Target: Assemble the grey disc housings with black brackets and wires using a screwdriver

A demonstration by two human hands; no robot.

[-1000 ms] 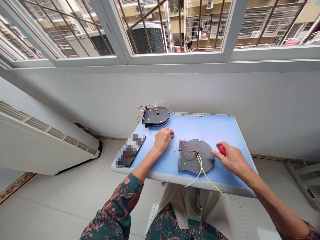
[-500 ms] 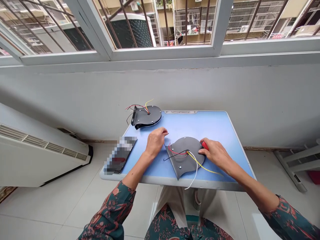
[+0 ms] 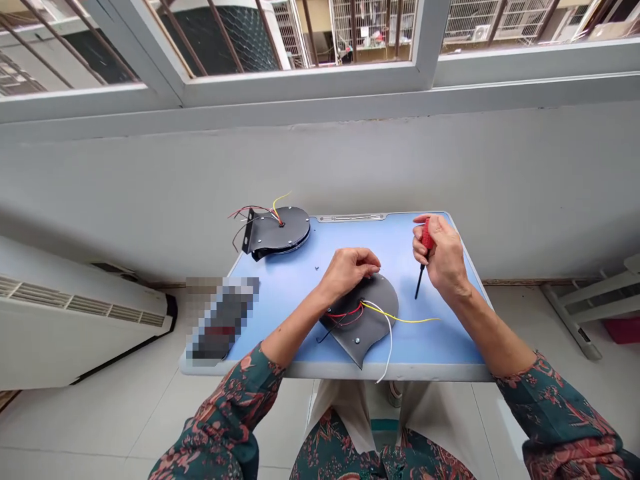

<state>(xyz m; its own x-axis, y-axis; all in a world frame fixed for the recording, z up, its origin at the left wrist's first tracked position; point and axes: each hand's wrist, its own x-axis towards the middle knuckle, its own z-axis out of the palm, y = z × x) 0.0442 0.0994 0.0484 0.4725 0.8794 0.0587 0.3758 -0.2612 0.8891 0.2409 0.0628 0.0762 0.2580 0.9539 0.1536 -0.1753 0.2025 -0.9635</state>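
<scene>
In my right hand (image 3: pixel 443 257) is a screwdriver (image 3: pixel 427 235) with a red handle, its dark shaft slanting down over the right side of the table. My left hand (image 3: pixel 350 272) is pinched at the far edge of a dark grey rounded metal housing (image 3: pixel 373 327); what its fingertips hold, if anything, is hidden. Red, black, white and yellow wires come out of the middle of this housing, and a screw (image 3: pixel 357 341) shows near its front. To the left of my left hand lies a tiny screw (image 3: pixel 317 268) on the blue tabletop (image 3: pixel 300 333).
A second grey housing (image 3: pixel 280 233) with loose wires and a slotted bracket sits at the far left corner. A phone-like dark slab (image 3: pixel 225 327), partly blurred, lies at the left edge. Beyond the table is a white wall (image 3: pixel 400 160) under a barred window.
My right hand has lifted away from the housing with the screwdriver, its shaft now pointing down. My left hand has moved right, from beside the housing to its far edge.
</scene>
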